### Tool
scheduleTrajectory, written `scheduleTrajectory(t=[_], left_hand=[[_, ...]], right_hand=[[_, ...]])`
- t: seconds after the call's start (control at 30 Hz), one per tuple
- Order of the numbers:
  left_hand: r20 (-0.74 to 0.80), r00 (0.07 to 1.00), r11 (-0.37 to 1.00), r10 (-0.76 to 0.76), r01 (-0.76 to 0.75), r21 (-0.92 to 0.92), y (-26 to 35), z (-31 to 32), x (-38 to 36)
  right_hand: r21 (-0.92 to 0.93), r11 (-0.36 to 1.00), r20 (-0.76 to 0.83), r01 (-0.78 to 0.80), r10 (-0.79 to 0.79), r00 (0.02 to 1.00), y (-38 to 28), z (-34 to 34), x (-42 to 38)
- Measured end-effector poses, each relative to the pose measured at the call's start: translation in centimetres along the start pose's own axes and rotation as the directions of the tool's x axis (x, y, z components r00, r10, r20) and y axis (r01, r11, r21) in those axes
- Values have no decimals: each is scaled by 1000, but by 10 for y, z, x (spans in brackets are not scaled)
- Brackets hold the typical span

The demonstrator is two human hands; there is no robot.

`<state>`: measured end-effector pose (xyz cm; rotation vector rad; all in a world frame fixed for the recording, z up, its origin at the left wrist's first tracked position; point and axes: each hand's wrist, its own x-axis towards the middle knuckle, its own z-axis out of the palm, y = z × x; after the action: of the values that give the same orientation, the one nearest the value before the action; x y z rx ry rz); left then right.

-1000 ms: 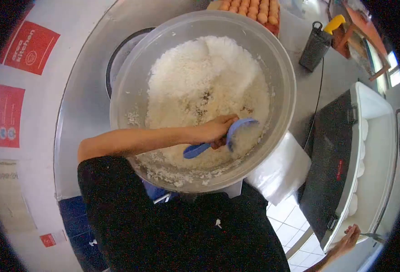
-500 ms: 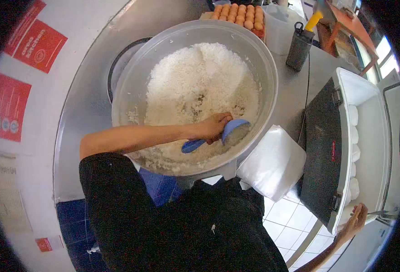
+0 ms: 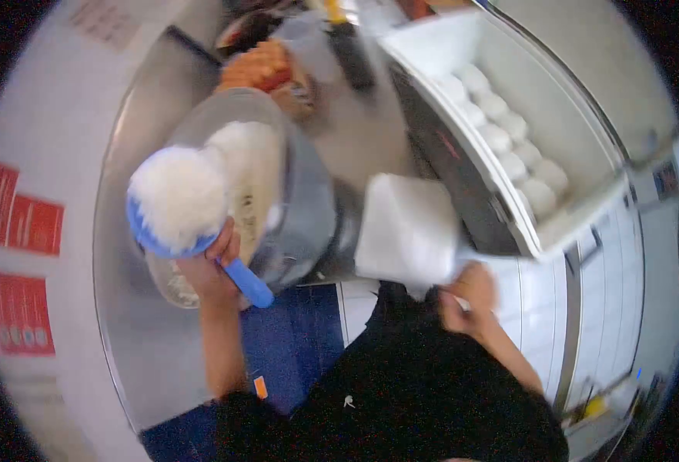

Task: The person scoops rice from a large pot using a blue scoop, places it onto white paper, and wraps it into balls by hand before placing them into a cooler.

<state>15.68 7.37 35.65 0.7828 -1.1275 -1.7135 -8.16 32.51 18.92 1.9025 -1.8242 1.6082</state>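
Note:
My left hand (image 3: 212, 266) is closed around the handle of a blue scoop (image 3: 251, 285), lifted above the big tub (image 3: 309, 200). White rice (image 3: 178, 192) is heaped high in the scoop. More rice (image 3: 247, 154) lies in the tub behind it. At the near corner of a stack of clear plastic bags (image 3: 405, 231), my right hand (image 3: 469, 300) is closed with its fingers curled. A thin pale film, apparently a plastic bag, shows at those fingers, blurred by motion.
An open cooler box (image 3: 501, 204) stands on the right with several white rounded packs (image 3: 540, 196) inside. Brown eggs (image 3: 259, 65) on a tray, a clear plastic jug (image 3: 309, 46) and a dark holder (image 3: 351, 58) with a yellow handle sit along the steel counter (image 3: 355, 131).
My left hand has raised the scoop out of the tub, full of rice. My right hand has left the cooler's rim for the plastic bags. The view has swung right.

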Motion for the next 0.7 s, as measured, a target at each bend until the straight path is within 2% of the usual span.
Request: scheduleTrajectory(t=[0.03,0.07,0.1,0.13,0.17,0.2,0.23,0.27,0.3,0.33,0.37,0.4,0.43,0.47,0.5,0.53,0.57,0.7], left_hand=[[79,995,960,-54,73,-272,-24,14,-9],[158,982,842,-107,174,-510,-48,27,-19],[190,954,674,-233,299,-675,-86,36,-34],[17,919,558,-393,253,-790,-127,58,-45],[119,917,631,-380,351,-692,-193,47,-48],[260,926,643,-274,377,-666,-253,44,-51],[-5,851,755,-525,464,-464,-291,53,-53],[213,725,443,-655,597,-669,-343,31,-44],[90,687,452,-721,565,-690,-373,23,-47],[99,684,450,-723,575,-684,-374,33,-51],[-246,738,763,-628,522,-383,-373,43,-56],[-506,777,892,-374,450,31,-371,51,-58],[-258,871,652,418,-90,753,-412,27,-47],[-263,874,650,409,-77,756,-405,29,-50],[-31,955,433,294,-104,895,-396,28,-50],[167,980,202,108,-186,962,-386,33,-48],[93,993,183,-69,-79,980,-380,40,-46],[105,964,147,-244,-70,987,-373,42,-32]], right_hand=[[61,998,78,-29,24,997,1,21,0],[64,992,202,-106,91,975,20,51,-29],[23,989,334,-149,133,933,45,70,-56],[-14,985,457,-175,161,874,66,83,-78],[-17,983,447,-183,171,878,79,91,-100],[-111,983,450,-147,181,874,91,98,-118],[-203,973,456,-109,192,869,101,104,-133],[-200,972,447,-122,201,872,108,109,-148],[-278,959,509,-47,189,840,112,113,-158],[-353,935,565,37,182,805,123,115,-167],[-272,962,524,-24,169,835,130,117,-173],[-278,960,517,-36,182,837,137,118,-178],[-248,967,508,-52,176,843,139,117,-179],[-212,975,505,-65,166,847,139,116,-181],[-208,976,514,-69,169,841,139,116,-182],[-176,981,486,-83,160,859,141,116,-182],[-146,984,455,-99,156,877,142,116,-182],[-113,976,410,-187,217,886,138,115,-175]])
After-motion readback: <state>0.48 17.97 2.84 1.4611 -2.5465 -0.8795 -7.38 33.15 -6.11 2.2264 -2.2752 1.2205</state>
